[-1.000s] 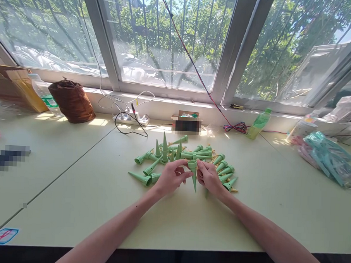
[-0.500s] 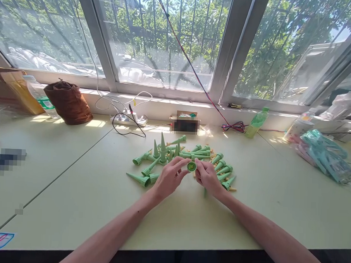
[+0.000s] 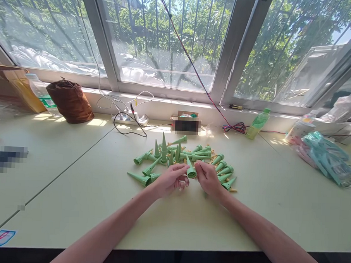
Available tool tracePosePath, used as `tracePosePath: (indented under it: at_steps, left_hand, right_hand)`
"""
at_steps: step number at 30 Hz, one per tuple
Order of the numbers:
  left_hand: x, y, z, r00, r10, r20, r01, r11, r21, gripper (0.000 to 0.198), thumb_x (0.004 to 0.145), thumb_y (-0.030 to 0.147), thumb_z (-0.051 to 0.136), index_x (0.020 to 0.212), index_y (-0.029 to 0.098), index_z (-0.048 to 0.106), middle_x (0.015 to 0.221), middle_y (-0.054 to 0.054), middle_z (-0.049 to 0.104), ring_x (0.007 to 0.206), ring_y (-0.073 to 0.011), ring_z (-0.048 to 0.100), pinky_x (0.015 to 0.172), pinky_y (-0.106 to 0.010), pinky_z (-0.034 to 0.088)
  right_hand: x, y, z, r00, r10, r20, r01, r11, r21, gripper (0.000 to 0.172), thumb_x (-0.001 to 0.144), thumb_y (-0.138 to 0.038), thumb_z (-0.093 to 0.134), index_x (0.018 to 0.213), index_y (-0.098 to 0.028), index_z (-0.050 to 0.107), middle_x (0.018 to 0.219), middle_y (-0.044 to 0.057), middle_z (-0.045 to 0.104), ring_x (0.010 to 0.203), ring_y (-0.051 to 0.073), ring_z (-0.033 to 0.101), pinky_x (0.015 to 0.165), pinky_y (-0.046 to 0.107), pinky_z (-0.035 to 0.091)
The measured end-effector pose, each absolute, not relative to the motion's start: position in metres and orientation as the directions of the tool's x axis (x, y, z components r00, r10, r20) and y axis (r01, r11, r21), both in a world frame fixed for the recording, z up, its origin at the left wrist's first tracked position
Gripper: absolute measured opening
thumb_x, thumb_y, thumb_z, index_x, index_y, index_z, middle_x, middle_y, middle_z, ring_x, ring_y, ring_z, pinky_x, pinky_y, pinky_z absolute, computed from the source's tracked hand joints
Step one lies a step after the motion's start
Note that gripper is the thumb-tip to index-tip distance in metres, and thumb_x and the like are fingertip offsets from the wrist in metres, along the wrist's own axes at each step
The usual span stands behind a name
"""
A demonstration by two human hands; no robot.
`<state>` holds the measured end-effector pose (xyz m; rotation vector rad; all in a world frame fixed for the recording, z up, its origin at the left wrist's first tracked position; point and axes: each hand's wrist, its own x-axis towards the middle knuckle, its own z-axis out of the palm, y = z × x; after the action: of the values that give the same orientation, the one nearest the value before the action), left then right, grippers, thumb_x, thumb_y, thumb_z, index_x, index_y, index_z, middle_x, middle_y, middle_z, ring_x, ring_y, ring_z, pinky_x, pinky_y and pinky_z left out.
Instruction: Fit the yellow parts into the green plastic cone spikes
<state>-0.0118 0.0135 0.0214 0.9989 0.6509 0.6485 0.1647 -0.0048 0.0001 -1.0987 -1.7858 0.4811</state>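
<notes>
Between my two hands, held just clear of the table (image 3: 102,206), is the green spike (image 3: 190,168). My left hand (image 3: 171,180) has thumb and forefinger closed on the spike's wide collar end from one side, with the other fingers curled underneath. My right hand (image 3: 208,178) pinches the same collar from the opposite side, fingertips pressed against the plastic. Neither grip is spread; both are clamped on that one piece.

Its long axis is tilted. The pointed tip aims up and away from me, leaning a little toward the left hand's side, and the collar end sits lower, toward me.

Just beyond the grip lies the pile of spikes (image 3: 174,151), a few standing tip-up and most lying flat. More loose spikes (image 3: 225,173) lie just outside my right hand, and a flat pair (image 3: 142,179) lies near my left hand's outer side.
</notes>
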Motion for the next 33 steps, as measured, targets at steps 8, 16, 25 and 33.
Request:
tracePosePath:
  at_steps: [8, 16, 25, 33]
  left_hand:
    - [-0.017, 0.015, 0.023, 0.629, 0.775, -0.055, -0.080, 0.135, 0.988, 0.041, 0.077, 0.051, 0.073, 0.070, 0.014, 0.055, 0.063, 0.001, 0.049, 0.058, -0.0099, 0.056, 0.046, -0.018, 0.043]
    - [-0.016, 0.014, 0.021, 0.562, 0.818, 0.119, 0.073, -0.193, 0.979, 0.040, 0.083, 0.052, 0.065, 0.070, 0.016, 0.053, 0.058, 0.003, 0.047, 0.052, -0.0095, 0.052, 0.043, -0.019, 0.040]
    - [-0.016, 0.015, 0.013, 0.542, 0.687, 0.484, 0.271, -0.688, 0.673, 0.031, 0.096, 0.036, 0.050, 0.077, 0.016, 0.061, 0.076, -0.003, 0.055, 0.061, -0.0096, 0.048, 0.049, -0.019, 0.039]
    - [-0.014, 0.014, 0.011, 0.482, 0.704, 0.522, 0.262, -0.684, 0.681, 0.021, 0.096, 0.029, 0.052, 0.093, 0.017, 0.068, 0.084, -0.004, 0.061, 0.058, -0.0074, 0.051, 0.049, -0.018, 0.042]
  right_hand:
    - [0.165, -0.004, 0.000, -0.185, 0.845, 0.501, 0.475, 0.524, -0.707, 0.044, 0.101, -0.043, 0.034, 0.063, -0.021, 0.029, 0.058, -0.005, 0.033, 0.054, 0.010, 0.028, 0.054, 0.025, 0.024]
    - [0.166, -0.002, 0.001, -0.209, 0.851, 0.481, 0.481, 0.518, -0.707, 0.044, 0.101, -0.040, 0.036, 0.062, -0.020, 0.030, 0.057, -0.005, 0.030, 0.053, 0.010, 0.026, 0.053, 0.026, 0.022]
    - [0.163, -0.002, 0.002, -0.140, 0.879, 0.456, 0.516, 0.457, -0.724, 0.047, 0.100, -0.041, 0.035, 0.060, -0.020, 0.025, 0.054, -0.005, 0.026, 0.052, 0.010, 0.024, 0.053, 0.027, 0.019]
    - [0.165, -0.001, 0.001, -0.152, 0.857, 0.492, 0.488, 0.498, -0.717, 0.044, 0.101, -0.040, 0.037, 0.063, -0.020, 0.028, 0.056, -0.005, 0.029, 0.053, 0.009, 0.025, 0.052, 0.026, 0.021]
